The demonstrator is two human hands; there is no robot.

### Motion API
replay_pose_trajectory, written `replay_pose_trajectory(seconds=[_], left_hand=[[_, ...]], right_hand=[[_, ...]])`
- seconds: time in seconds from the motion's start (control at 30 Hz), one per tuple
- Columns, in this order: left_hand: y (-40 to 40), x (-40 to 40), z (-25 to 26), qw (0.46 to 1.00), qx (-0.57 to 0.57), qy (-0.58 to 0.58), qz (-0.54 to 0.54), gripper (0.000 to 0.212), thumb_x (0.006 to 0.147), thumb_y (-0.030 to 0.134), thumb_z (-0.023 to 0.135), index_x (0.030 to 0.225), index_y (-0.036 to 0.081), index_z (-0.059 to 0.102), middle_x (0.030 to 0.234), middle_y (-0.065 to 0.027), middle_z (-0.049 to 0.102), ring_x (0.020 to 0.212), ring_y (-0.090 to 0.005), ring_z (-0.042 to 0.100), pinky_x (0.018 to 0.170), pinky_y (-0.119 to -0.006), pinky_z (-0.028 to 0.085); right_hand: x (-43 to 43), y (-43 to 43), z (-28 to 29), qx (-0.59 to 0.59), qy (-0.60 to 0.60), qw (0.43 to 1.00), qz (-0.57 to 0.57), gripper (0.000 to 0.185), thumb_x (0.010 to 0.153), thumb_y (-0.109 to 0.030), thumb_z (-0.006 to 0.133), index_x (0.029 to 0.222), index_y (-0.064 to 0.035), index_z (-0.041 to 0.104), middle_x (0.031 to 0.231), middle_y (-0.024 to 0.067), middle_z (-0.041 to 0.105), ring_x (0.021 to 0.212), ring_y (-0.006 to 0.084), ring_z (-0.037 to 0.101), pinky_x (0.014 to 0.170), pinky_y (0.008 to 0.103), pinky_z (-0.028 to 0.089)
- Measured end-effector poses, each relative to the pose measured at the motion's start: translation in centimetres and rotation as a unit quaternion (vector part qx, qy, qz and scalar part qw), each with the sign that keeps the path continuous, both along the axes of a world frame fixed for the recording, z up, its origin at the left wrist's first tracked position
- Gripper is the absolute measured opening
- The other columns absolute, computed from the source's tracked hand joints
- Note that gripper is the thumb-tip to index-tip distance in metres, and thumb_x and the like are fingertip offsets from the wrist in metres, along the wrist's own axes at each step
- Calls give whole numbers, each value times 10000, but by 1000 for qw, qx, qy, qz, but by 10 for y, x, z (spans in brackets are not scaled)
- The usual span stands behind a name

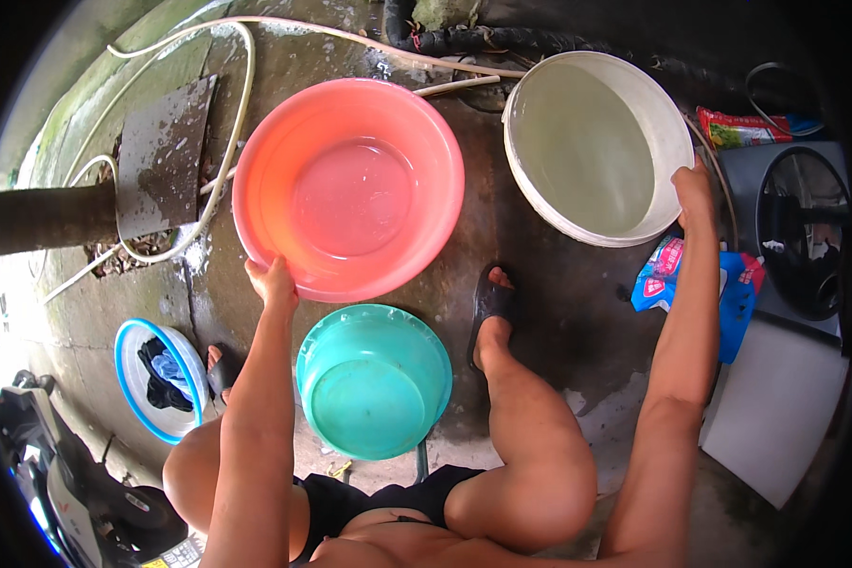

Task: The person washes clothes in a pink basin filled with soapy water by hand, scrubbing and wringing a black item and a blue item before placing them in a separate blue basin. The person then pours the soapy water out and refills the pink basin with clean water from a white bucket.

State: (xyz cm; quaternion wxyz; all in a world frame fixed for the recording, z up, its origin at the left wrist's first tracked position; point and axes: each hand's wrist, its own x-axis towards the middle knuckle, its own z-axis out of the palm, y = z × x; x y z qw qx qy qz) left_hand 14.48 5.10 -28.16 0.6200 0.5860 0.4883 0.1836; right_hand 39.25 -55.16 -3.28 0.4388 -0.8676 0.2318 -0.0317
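My left hand grips the near rim of a pink plastic basin, which has a little clear water in its bottom. On the right, my right hand holds the rim of a white plastic bucket with cloudy water inside. The bucket's mouth faces me, and its underside is hidden. Between my legs sits a turquoise plastic basin, with a few suds or droplets along its far wall. I see no cloth in the pink or turquoise basin.
A pale hose loops over wet concrete at the far left, around a dark board. A blue-rimmed basin holds dark and blue clothes. On the right are a blue detergent bag and a front-loading washing machine. A motor scooter stands lower left.
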Motion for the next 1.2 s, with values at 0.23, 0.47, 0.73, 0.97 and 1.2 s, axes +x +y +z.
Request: replay_pose_trajectory(seconds=[0.23, 0.47, 0.73, 0.97, 1.2], left_hand=[[-10, -7, 0, 998, 25, 49, -1, 456, 850, 33, 624, 1275, 28, 457, 1202, -167, 590, 1055, -278, 617, 881, -417, 528], [-16, -6, 7, 998, 30, 56, -5, 427, 843, 44, 633, 1234, 20, 463, 1161, -160, 604, 1039, -273, 624, 869, -406, 533], [-5, -12, 4, 997, 49, 62, -5, 438, 830, 68, 638, 1236, 20, 480, 1168, -175, 608, 1053, -290, 622, 893, -420, 525], [-7, -11, 12, 993, 62, 95, -19, 466, 836, 106, 614, 1277, 52, 473, 1118, -180, 620, 926, -318, 659, 711, -436, 558], [-4, -15, 2, 997, 65, 52, -4, 462, 828, 88, 611, 1269, 43, 477, 1124, -176, 619, 961, -304, 646, 765, -430, 547]], right_hand=[[-3, 44, 11, -13, -26, 1000, 11, 636, 743, 23, 412, 1365, -2, 541, 1266, 200, 642, 1163, 321, 619, 990, 399, 483], [-20, 80, 18, -63, -54, 997, -4, 632, 751, 34, 392, 1353, -17, 578, 1239, 183, 663, 1124, 302, 646, 956, 386, 504], [-26, 126, 13, -37, -93, 995, -6, 629, 753, 75, 400, 1338, -34, 604, 1254, 183, 669, 1153, 311, 651, 989, 363, 491], [-28, 140, 14, -31, -111, 993, 33, 664, 753, 91, 395, 1377, -38, 582, 1274, 174, 667, 1173, 286, 645, 1004, 344, 477], [-23, 158, 16, -37, -98, 994, 30, 656, 754, 97, 406, 1364, -45, 600, 1260, 168, 681, 1159, 280, 655, 999, 342, 481]])
